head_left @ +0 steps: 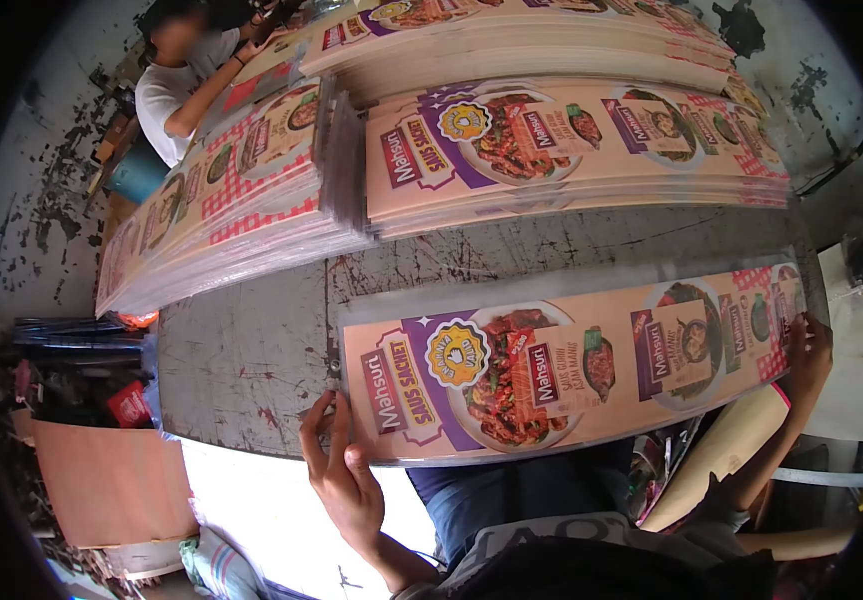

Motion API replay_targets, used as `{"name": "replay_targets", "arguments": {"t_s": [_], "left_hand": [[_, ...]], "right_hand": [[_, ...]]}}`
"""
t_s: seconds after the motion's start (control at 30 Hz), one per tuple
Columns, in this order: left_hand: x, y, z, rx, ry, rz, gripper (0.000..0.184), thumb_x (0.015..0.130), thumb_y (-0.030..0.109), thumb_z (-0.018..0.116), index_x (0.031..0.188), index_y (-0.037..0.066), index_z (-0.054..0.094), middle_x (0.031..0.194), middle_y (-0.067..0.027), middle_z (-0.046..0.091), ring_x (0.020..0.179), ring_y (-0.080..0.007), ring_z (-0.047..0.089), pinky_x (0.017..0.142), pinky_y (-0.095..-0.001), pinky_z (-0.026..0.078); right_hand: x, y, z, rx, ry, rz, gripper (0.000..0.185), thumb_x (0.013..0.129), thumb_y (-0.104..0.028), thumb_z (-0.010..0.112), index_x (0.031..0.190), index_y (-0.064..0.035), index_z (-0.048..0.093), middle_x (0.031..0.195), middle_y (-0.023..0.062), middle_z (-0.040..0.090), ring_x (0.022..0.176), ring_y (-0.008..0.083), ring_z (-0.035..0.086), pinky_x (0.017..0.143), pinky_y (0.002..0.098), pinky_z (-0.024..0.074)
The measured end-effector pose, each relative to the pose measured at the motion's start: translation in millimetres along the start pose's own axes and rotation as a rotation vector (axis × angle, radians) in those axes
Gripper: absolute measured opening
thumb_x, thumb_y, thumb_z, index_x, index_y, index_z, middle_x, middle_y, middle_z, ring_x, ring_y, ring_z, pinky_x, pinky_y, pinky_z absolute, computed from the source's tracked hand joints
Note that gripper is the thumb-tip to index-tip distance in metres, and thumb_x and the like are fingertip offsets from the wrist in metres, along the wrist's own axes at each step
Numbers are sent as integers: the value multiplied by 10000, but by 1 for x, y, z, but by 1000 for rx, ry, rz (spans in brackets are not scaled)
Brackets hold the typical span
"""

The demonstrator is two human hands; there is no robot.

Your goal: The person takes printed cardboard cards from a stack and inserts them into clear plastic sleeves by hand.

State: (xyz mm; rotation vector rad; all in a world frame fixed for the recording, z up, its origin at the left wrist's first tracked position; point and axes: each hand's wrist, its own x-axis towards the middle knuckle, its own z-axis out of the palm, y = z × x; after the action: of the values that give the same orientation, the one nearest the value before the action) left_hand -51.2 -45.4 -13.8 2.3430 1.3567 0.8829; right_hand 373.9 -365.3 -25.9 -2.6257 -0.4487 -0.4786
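Note:
In front of me a long printed Mahsuri sauce banner (591,370) lies in a clear plastic sleeve (551,285), its near edge reaching over the table's front edge. My left hand (343,490) is at the sleeve's near left corner, fingers apart and slightly bent, fingertips against the short edge. At the opposite end my right hand (809,355) closes round the right edge of the sleeved banner, with part of its fingers hidden.
A stack of matching sleeved banners (581,150) lies beyond, with another stack (241,190) to its left and a thicker pile (531,55) behind. Bare scratched grey tabletop (241,350) shows between. A person in a white shirt (166,100) works at the far left.

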Motion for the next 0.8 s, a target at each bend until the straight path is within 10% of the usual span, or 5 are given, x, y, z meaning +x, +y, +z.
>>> {"name": "replay_targets", "arguments": {"t_s": [0.8], "left_hand": [[0, 25, 7, 179, 117, -113, 241, 908, 185, 504, 999, -12, 607, 888, -130, 561, 761, -273, 623, 620, -361, 490]], "right_hand": [[4, 3, 2, -104, -27, 167, 478, 893, -398, 538, 1116, 24, 569, 798, 121, 633, 695, 194, 598, 673, 313, 466]]}}
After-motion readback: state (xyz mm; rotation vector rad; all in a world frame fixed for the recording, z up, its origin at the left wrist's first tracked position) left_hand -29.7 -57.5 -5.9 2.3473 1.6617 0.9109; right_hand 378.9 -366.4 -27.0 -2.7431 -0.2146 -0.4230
